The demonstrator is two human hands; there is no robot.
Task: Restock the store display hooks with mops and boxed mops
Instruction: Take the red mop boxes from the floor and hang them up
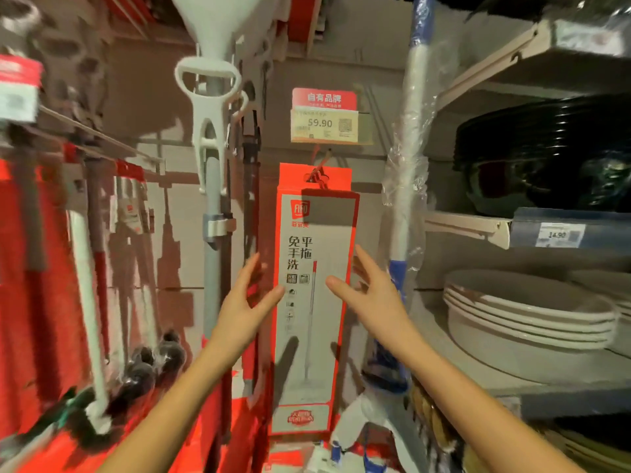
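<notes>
1. Here's the tall red and grey cardboard mop box [312, 353], hanging by its red cut-out tab from the thin red metal display hook [320, 164], right under the yellow price label reading 59.90 [324, 126].
2. The left hand [239, 302] sits at the box's left edge and the right hand [372, 295] at its right edge. Both are released, fingers spread and straight, gripping nothing. The thumbs lie very close to the cardboard; whether they touch it, I cannot tell.
3. By my reading, this step is settling the box on its hook. To do it well, press lightly on both long edges at once so the box stops swinging and faces forward.
4. Check that the tab is pushed fully back along the hook rather than perched at the tip. Let go with both hands together, so neither side twists it.
5. Mind the neighbours: the grey-handled mop with a white plastic wringer frame [211, 138] hangs just left, and the blue and white mop handle in clear plastic wrap [413, 131] just right.
6. Now the count. One boxed mop shows on this hook; any behind it are hidden.
7. One grey mop, one wrapped blue mop, and several red and white handles at far left, too blurred to number.
8. On the right-hand shelf, four rims show in the stacked white plastic basins [526, 319].
</notes>
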